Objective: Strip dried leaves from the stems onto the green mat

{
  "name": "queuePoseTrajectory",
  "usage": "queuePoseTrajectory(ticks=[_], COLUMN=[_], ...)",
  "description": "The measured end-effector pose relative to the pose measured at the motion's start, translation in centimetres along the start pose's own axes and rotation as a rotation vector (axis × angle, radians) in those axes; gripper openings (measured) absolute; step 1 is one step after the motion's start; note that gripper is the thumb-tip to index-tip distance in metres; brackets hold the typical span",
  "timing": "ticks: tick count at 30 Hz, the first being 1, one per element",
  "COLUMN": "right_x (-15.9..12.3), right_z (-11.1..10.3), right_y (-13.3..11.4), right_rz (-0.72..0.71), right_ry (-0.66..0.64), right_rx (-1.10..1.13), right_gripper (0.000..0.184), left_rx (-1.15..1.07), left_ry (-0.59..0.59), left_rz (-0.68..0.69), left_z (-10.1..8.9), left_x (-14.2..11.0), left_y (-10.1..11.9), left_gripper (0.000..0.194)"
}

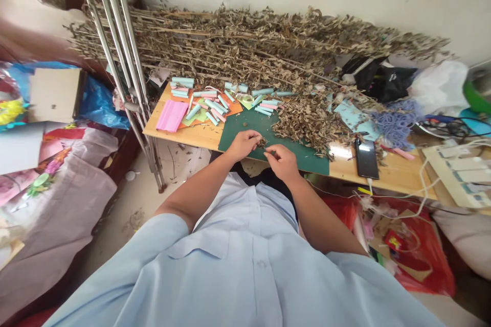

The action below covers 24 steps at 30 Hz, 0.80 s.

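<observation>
Over the near edge of the green cutting mat (238,127), my left hand (244,145) is closed, its fingertips pinched on a small clump of dried leaves (263,142). My right hand (283,162) is just to the right and a little nearer me, thumb and forefinger pressed together below the clump. Whatever lies between those right fingertips is too small to make out. A loose pile of dried leaves (307,120) covers the right part of the mat. To the left lie several blue and pink paper rolls (215,107) and a pink stack of paper (171,115).
Long bundles of dried leafy stems (230,46) lie along the wall behind the table (203,139). A crutch (126,61) stands at the left. On the right are a plugged-in phone (367,158), purple yarn (399,121) and a power strip (460,173). A red bag (433,250) sits below.
</observation>
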State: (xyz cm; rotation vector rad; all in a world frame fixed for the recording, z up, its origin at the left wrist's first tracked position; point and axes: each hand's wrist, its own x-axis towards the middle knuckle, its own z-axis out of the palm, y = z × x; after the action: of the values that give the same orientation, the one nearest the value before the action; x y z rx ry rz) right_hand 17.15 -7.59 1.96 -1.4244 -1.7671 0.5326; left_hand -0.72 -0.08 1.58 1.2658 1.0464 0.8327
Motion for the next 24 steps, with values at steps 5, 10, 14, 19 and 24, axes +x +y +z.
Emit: queuePoseTrajectory(ticks=[5, 10, 14, 19, 24], right_x=[2.1, 3.4, 3.9, 4.1, 4.0], right_z=[1.3, 2.2, 2.3, 2.6, 2.8], right_y=[0.0, 0.2, 0.1, 0.2, 0.6], right_rz=[0.043, -0.045, -0.076, -0.091, -0.004], right_ry=[0.139, 0.107, 0.049, 0.047, 0.152], right_rx=[0.034, -0.017, -0.089, -0.123, -0.060], right_gripper=[0.022, 0.032, 0.032, 0.031, 0.031], left_rx=[0.012, -0.013, -0.019, 0.052, 0.067], left_ry=[-0.030, -0.062, -0.058, -0.049, -0.017], left_rz=[0.015, 0.016, 0.011, -0.001, 0.012], left_z=[-0.2, -0.3, -0.3, -0.3, -0.3], left_x=[0.0, 0.2, 0.1, -0.1, -0.1], left_y=[0.2, 0.1, 0.3, 0.6, 0.6], left_gripper=[0.023, 0.023, 0.020, 0.019, 0.016])
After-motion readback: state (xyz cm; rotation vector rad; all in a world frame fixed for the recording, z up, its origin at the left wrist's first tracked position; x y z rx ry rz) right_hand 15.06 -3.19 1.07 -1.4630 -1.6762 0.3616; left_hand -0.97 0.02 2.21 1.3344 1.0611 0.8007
